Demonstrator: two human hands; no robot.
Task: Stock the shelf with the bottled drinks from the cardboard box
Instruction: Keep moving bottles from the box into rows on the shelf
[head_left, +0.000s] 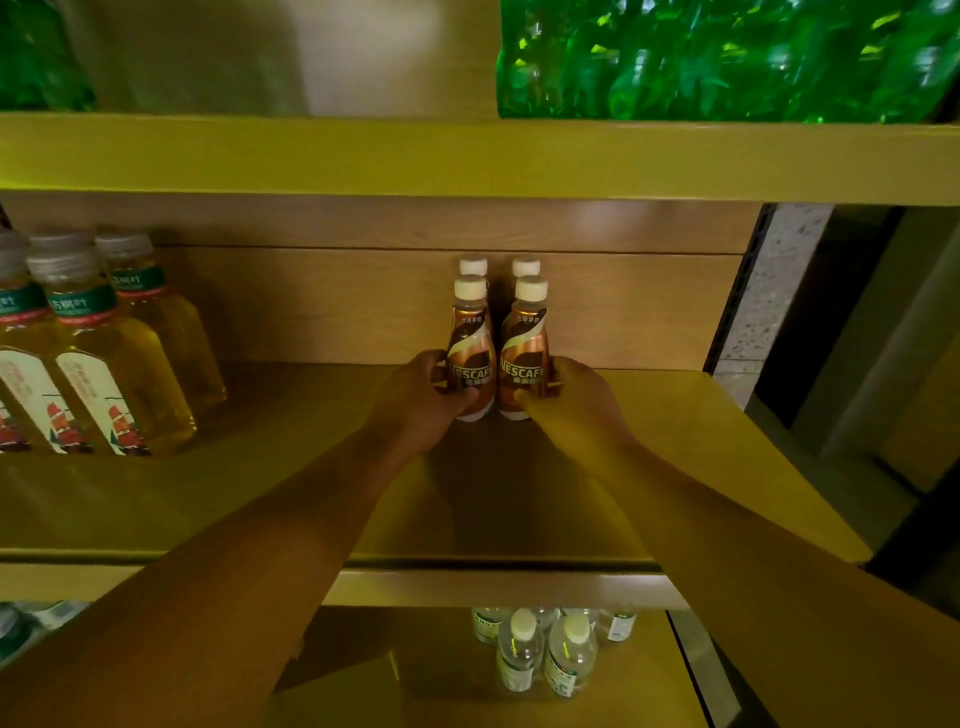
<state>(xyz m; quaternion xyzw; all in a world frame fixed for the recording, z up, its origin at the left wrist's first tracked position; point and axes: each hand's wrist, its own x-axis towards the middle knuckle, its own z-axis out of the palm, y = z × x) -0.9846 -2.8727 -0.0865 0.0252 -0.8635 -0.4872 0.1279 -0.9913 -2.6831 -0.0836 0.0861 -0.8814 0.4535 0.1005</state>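
Glossy plastic coffee bottles (496, 358), matt wood-grain back panel (337, 306), smooth shelf board (260, 467)

Four white-capped brown coffee bottles (471, 358) stand upright, paired, on the shelf (291, 467).

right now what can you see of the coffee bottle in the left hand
The left coffee bottle is small and waisted, with a white screw cap and a glossy brown and copper sleeve marked Nescafe. It stands upright on the middle shelf, close beside its twin, with a second pair behind near the back panel. The left hand grips its lower body, thumb across the front.
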